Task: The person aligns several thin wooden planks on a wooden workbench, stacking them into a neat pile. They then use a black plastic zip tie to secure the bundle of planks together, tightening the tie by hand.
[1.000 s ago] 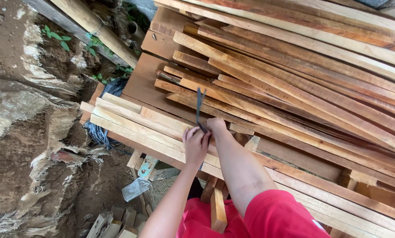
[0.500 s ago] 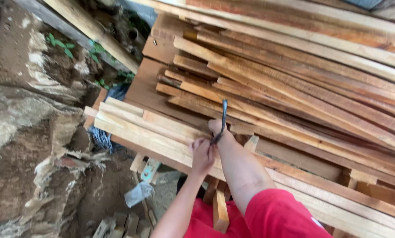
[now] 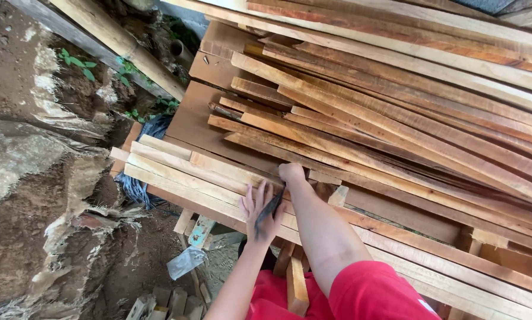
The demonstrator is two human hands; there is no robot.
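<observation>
My left hand point(image 3: 253, 208) lies flat, fingers spread, on several long pale planks point(image 3: 183, 172) at the front of a wood stack. Just above it my right hand point(image 3: 292, 173) is shut on a dark narrow blade-like tool point(image 3: 271, 207). The tool slants down and left across the back of my left hand; I cannot tell whether its tip touches the wood. Behind both hands lie many reddish-brown planks point(image 3: 396, 118), piled at an angle. A red sleeve point(image 3: 373, 293) covers my right upper arm.
A rough earth bank point(image 3: 34, 178) rises at the left, with a round pole point(image 3: 118, 41) leaning above it. Below the plank ends are a bluish bundle of cord point(image 3: 138, 189), a plastic scrap point(image 3: 186, 261) and short offcuts point(image 3: 159, 305). A small wood block point(image 3: 339, 195) sits right of my wrist.
The tool pointed up above the planks before; my right hand has swung it down so it now slants over my left hand. The left hand has spread flatter on the pale planks.
</observation>
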